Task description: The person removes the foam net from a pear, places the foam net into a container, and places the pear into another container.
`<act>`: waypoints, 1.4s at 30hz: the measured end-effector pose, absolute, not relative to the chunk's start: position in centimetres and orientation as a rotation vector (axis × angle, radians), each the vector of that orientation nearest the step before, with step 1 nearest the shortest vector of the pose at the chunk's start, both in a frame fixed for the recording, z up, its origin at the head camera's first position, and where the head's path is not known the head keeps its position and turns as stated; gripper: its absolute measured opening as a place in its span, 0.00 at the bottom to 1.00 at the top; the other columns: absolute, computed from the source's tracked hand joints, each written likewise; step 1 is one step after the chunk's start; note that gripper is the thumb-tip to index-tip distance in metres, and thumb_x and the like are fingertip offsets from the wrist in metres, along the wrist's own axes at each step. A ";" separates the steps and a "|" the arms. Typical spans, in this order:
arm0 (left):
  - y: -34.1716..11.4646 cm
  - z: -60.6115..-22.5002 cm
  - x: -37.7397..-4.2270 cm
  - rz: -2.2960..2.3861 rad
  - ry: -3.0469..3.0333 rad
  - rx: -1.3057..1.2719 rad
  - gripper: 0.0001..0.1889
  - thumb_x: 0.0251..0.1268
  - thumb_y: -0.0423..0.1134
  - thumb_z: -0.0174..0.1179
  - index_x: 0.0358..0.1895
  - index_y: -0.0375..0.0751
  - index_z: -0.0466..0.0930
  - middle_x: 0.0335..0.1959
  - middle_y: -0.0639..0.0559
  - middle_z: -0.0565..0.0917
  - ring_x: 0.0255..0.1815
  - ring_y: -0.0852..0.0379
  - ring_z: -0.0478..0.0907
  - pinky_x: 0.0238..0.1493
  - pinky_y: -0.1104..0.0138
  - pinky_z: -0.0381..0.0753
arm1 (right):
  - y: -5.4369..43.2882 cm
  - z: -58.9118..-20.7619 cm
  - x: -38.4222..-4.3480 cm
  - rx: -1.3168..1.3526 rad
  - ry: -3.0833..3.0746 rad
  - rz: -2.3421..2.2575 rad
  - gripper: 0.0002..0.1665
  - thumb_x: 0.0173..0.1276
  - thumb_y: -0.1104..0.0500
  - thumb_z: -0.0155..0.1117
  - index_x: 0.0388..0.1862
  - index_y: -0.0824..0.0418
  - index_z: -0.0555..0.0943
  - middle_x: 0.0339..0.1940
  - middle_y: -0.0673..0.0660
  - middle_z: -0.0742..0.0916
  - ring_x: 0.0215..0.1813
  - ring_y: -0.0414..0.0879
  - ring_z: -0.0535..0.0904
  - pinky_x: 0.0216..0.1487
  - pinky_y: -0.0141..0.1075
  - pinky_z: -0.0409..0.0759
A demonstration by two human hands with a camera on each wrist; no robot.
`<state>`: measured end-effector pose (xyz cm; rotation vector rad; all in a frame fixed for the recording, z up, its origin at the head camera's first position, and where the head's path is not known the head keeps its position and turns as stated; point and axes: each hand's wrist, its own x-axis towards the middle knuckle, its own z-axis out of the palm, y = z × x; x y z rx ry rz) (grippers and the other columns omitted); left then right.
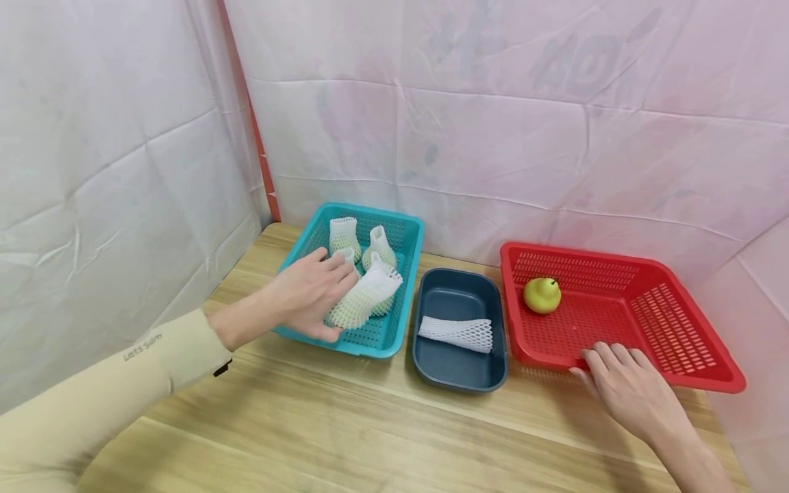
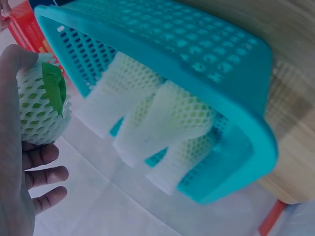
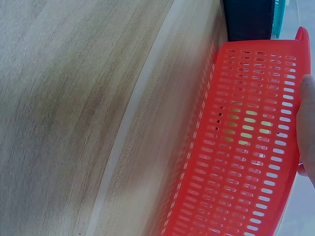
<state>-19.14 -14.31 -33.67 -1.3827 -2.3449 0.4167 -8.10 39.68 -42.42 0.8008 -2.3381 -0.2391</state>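
Observation:
My left hand is over the teal basket, pinching a pear in a white foam net sleeve between thumb and index finger. In the left wrist view, a green patch shows through the opening of that sleeved pear, and the other fingers are spread. Several more sleeved pears lie in the basket below. At the right, my right hand grips the front rim of the red basket. Inside stands a bare yellow-green pear, near the left wall.
Between the baskets sits a dark blue tub with a white foam net sleeve lying flat in it. All three containers stand on a wooden table. Pale cloth hangs close behind them.

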 end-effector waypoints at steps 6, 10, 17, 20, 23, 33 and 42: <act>-13.1 -33.8 -17.7 0.400 -2.276 -1.386 0.40 0.48 0.76 0.63 0.46 0.42 0.76 0.41 0.50 0.82 0.43 0.50 0.75 0.47 0.59 0.73 | 39.6 -42.5 -8.0 0.791 -2.362 -0.243 0.38 0.88 0.38 0.31 0.40 0.67 0.77 0.30 0.58 0.78 0.30 0.56 0.74 0.29 0.48 0.70; -12.1 -34.3 -16.7 0.393 -2.273 -1.396 0.40 0.49 0.78 0.61 0.47 0.43 0.76 0.41 0.51 0.81 0.43 0.51 0.75 0.46 0.60 0.72 | 39.6 -42.4 -8.1 0.798 -2.343 -0.240 0.38 0.88 0.39 0.32 0.39 0.67 0.77 0.29 0.58 0.77 0.29 0.57 0.73 0.28 0.48 0.70; -10.1 -35.4 -14.9 0.358 -2.278 -1.414 0.42 0.49 0.81 0.56 0.50 0.46 0.77 0.45 0.53 0.83 0.46 0.53 0.76 0.48 0.61 0.74 | 39.7 -42.4 -8.1 0.802 -2.337 -0.241 0.38 0.88 0.39 0.33 0.39 0.68 0.77 0.29 0.59 0.77 0.29 0.57 0.73 0.28 0.48 0.69; -9.3 -36.2 -14.1 0.319 -2.276 -1.424 0.42 0.47 0.81 0.57 0.50 0.46 0.78 0.46 0.53 0.83 0.47 0.53 0.76 0.49 0.60 0.75 | 39.7 -42.4 -8.1 0.799 -2.351 -0.239 0.38 0.88 0.39 0.32 0.39 0.68 0.77 0.29 0.59 0.77 0.30 0.57 0.73 0.29 0.48 0.70; -8.4 -37.1 -13.4 0.302 -2.287 -1.446 0.43 0.47 0.81 0.58 0.51 0.47 0.78 0.45 0.54 0.82 0.47 0.54 0.76 0.49 0.61 0.74 | 39.7 -42.4 -8.1 0.798 -2.363 -0.240 0.38 0.88 0.39 0.32 0.39 0.68 0.77 0.29 0.59 0.77 0.30 0.57 0.73 0.29 0.48 0.70; -6.7 -40.4 -11.8 0.226 -2.304 -1.523 0.44 0.46 0.82 0.59 0.53 0.47 0.79 0.48 0.56 0.84 0.49 0.57 0.76 0.49 0.64 0.75 | 39.7 -42.4 -8.1 0.796 -2.358 -0.232 0.38 0.88 0.38 0.32 0.39 0.67 0.77 0.30 0.58 0.78 0.29 0.56 0.73 0.29 0.47 0.69; -5.5 -43.1 -10.6 0.192 -2.149 -1.564 0.45 0.45 0.86 0.52 0.48 0.49 0.80 0.47 0.57 0.84 0.47 0.58 0.76 0.46 0.65 0.71 | 39.8 -42.6 -8.1 0.795 -2.355 -0.233 0.38 0.88 0.39 0.32 0.39 0.68 0.77 0.29 0.59 0.77 0.30 0.57 0.73 0.29 0.49 0.70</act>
